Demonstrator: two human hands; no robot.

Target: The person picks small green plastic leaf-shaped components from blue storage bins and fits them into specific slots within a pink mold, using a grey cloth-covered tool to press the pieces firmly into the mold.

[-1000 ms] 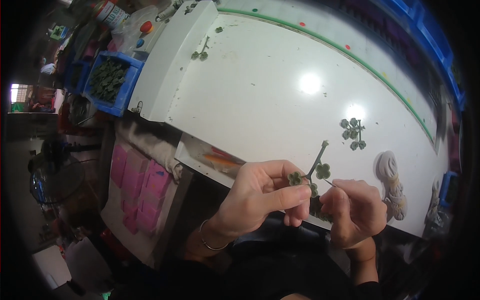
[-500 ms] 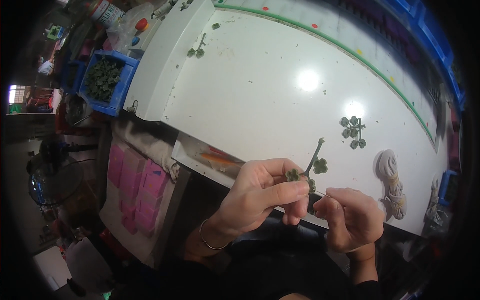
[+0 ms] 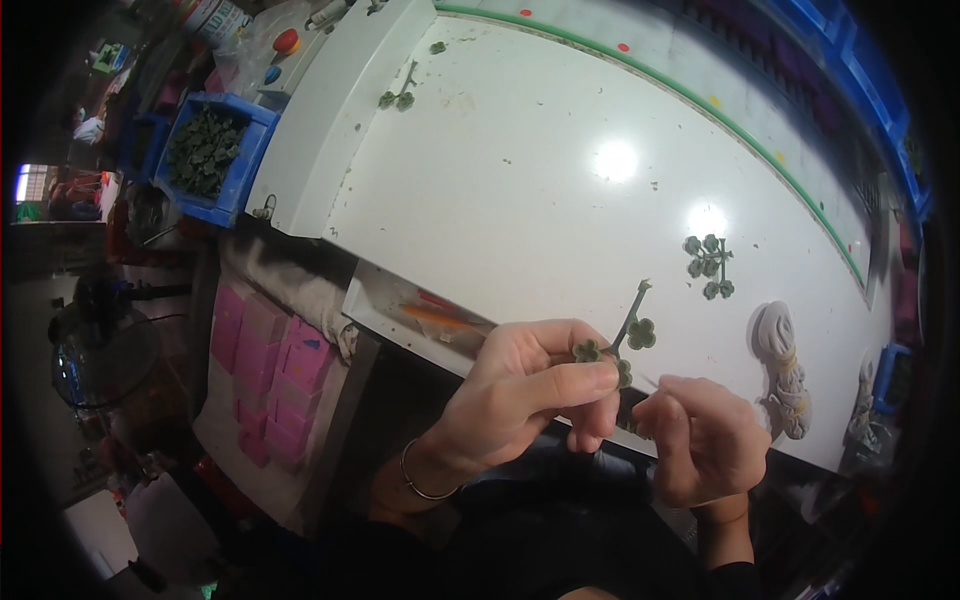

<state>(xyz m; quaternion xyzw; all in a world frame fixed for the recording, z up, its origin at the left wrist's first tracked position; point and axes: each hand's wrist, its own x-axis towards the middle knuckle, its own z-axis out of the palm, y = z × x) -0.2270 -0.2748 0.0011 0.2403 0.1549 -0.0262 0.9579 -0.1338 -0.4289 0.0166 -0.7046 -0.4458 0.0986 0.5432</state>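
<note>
My left hand [image 3: 535,385] pinches a dark green sprig [image 3: 629,330] between thumb and fingertips near the table's front edge. Small flower-shaped cups branch off its stem, and the bare stem end points up and away. Just right of it, my right hand [image 3: 705,440] is closed with thumb and forefinger pressed together. From that pinch a thin, pale, needle-like tool [image 3: 652,381] sticks out toward the sprig, its tip slightly apart from the nearest cup. The rest of the tool is hidden in my fingers.
On the white table lie another green sprig [image 3: 710,264], a smaller one [image 3: 400,97] and a rolled pale cloth bundle [image 3: 782,370]. A blue bin [image 3: 240,172] of green pieces stands left. Pink blocks [image 3: 262,365] rest on a lower surface beside an open drawer [image 3: 372,296].
My right hand has shifted slightly right, drawing the thin tool's tip back from the sprig. My left hand holds the sprig in almost the same place.
</note>
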